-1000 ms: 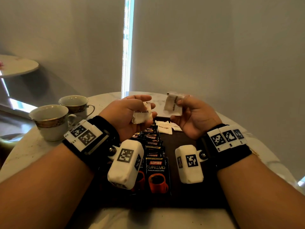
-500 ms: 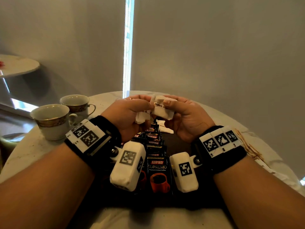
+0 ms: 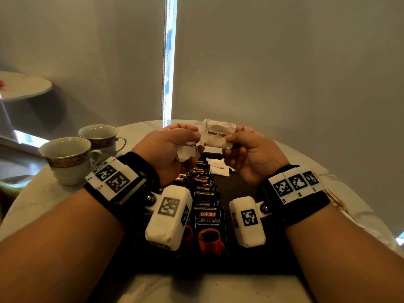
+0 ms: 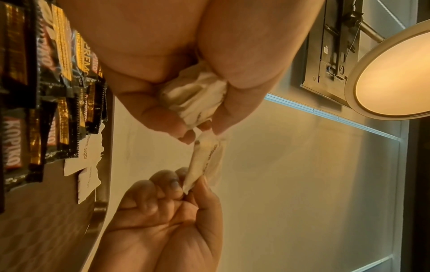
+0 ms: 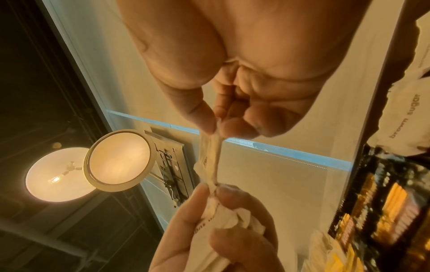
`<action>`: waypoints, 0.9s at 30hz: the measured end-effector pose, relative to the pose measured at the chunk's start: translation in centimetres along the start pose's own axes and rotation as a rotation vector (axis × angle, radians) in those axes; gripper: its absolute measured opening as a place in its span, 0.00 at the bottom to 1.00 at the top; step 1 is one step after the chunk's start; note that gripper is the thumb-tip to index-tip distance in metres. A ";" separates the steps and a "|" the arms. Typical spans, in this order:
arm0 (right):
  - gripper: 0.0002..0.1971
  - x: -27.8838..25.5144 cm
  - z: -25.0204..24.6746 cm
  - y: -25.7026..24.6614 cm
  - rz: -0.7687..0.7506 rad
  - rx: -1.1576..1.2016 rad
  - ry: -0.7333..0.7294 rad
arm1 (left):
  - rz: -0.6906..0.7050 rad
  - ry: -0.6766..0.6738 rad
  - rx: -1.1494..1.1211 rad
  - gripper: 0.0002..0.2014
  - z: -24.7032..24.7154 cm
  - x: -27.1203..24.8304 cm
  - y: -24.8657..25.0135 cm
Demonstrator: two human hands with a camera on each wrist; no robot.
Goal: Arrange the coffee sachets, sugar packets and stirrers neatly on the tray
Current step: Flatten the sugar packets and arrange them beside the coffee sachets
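Above the far end of the dark tray (image 3: 242, 191), both hands pinch one white "brown sugar" packet (image 3: 218, 134), one at each end. My left hand (image 3: 192, 138) takes its left end and also grips a crumpled bunch of sugar packets (image 3: 185, 152) in its curled fingers. My right hand (image 3: 229, 139) pinches the right end between thumb and forefinger. The wrist views show the same packet (image 4: 207, 160) (image 5: 211, 152) stretched between the two hands. A row of overlapping black Kopiko coffee sachets (image 3: 205, 189) runs down the tray's middle. Another sugar packet (image 3: 218, 168) lies flat at the tray's far end.
Two gold-rimmed teacups (image 3: 67, 158) (image 3: 100, 136) stand on the round marble table (image 3: 43, 200), left of the tray. Thin brown stirrers (image 3: 336, 202) lie on the table beyond my right wrist. Grey blinds hang close behind the table.
A second ago the hands were apart, each holding sugar packets. They came together, and the right hand's packet is now pinched by both hands and held slightly higher.
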State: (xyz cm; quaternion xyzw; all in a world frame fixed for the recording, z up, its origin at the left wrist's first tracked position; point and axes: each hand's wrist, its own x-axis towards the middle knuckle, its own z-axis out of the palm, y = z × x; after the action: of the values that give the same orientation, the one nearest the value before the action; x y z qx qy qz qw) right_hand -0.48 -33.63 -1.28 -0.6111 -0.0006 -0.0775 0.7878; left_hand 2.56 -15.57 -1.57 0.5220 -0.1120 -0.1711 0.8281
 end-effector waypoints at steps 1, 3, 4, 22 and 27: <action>0.09 0.4 -0.5 -0.1 -0.009 0.011 0.033 | 0.003 0.011 -0.005 0.07 0.0 0.0 0.0; 0.13 1.4 -2.0 -0.2 -0.015 0.064 0.147 | 0.012 0.028 -0.017 0.07 0.0 0.1 0.0; 0.12 2.0 -3.0 -0.2 -0.005 0.096 0.222 | 0.015 0.029 -0.023 0.07 0.0 0.1 0.0; 0.12 4.1 -8.4 3.3 0.449 -0.074 0.419 | 0.008 0.020 -0.058 0.06 -0.3 0.3 0.0; 0.15 3.8 -7.9 3.4 0.426 -0.157 0.413 | 0.016 0.016 -0.050 0.06 -0.3 0.3 -0.1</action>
State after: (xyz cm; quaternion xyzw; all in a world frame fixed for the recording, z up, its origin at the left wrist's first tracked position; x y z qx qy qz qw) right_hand 2.95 -40.89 -6.18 -0.6278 0.2938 -0.0329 0.7200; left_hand 2.93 -15.47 -1.82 0.5017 -0.1053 -0.1628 0.8430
